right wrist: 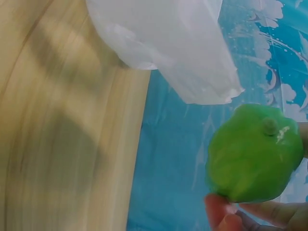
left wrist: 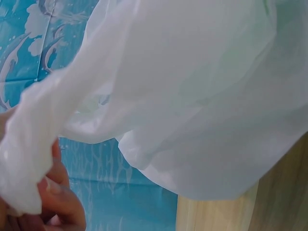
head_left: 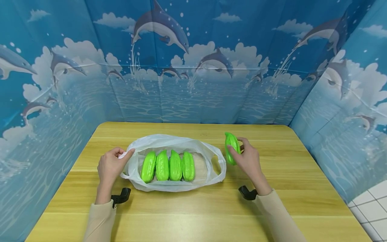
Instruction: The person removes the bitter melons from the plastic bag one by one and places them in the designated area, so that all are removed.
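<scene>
The person wears long sleeves of plain light beige cloth: the left sleeve [head_left: 100, 220] shows soft creases and stops at the wrist, and the right sleeve [head_left: 278, 215] matches it in colour and cut. Beyond the cuffs, the left hand [head_left: 112, 166] and right hand [head_left: 249, 159] are bare. At the left wrist sits a black angled fitting [head_left: 122, 196] with a bent, blocky end; a similar black piece [head_left: 248, 193] (rounder-looking from above) juts from the right wrist.

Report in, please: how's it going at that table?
Left hand gripping white bag. Right hand holding green fruit outside it. Four more fruits inside. Handle loop between held fruit and bag's opening.
</scene>
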A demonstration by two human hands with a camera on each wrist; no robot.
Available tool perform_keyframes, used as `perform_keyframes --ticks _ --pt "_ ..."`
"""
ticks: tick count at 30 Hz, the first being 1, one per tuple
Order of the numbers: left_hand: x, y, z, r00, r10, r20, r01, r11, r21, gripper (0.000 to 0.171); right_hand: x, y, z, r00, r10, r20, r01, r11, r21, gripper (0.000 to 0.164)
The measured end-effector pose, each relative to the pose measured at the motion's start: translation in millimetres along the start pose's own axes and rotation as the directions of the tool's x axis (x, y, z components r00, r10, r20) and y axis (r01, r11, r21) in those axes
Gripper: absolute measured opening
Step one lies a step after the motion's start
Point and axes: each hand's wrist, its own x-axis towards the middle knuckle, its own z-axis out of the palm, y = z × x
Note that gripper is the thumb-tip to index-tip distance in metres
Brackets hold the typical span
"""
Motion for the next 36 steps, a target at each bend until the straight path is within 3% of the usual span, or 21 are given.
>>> perform_keyframes --ticks 21,36 --pt "0.0 -0.6 1.6 1.0 0.023 -0.007 -0.023 1.0 -0.004 0.048 -3 20 9 0.996 0.054 0.075 -0.049 0.997 -0.06 0.062" --pt "-0.2 0.1 1.2 1.0 0.018 -0.007 -0.018 1.0 -0.005 0.047 -4 32 14 0.977 0.129 0.17 -0.109 0.986 -0.123 0.064"
